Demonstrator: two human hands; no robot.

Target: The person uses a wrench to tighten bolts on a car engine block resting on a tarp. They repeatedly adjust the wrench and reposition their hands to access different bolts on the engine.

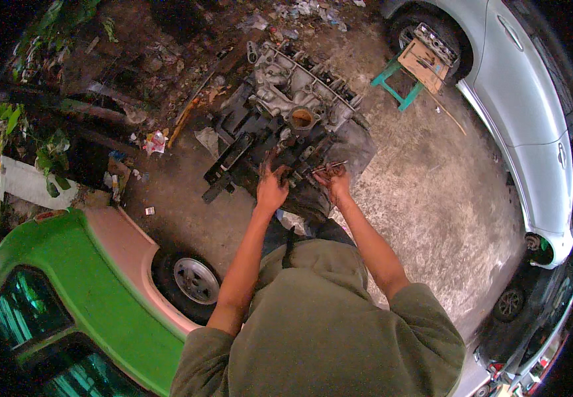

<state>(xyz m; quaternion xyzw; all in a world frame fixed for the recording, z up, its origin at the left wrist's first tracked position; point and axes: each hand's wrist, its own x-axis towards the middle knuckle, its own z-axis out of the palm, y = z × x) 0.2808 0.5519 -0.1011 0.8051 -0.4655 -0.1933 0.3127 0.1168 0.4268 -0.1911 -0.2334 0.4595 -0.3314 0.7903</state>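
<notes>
A greasy engine with a grey metal casting (280, 83) and a round, brown-stained opening (301, 118) sits in front of me. My left hand (272, 187) reaches to the near side of the engine, its blackened fingers apart against dark parts; what the fingertips touch is too dark to make out. To its right, my right hand (334, 184) is closed around a slim metal tool (337, 163), whose exact kind is too small to tell. Both hands are dirty with grease. A dark bracket-like part (230, 159) juts out left of my left hand.
A green car (111, 291) with a pinkish fender stands at the lower left, a silver car (525, 99) at the right. A green stool (399, 86) with a board and a metal part on it is at the upper right. Litter (156, 141) lies at the left.
</notes>
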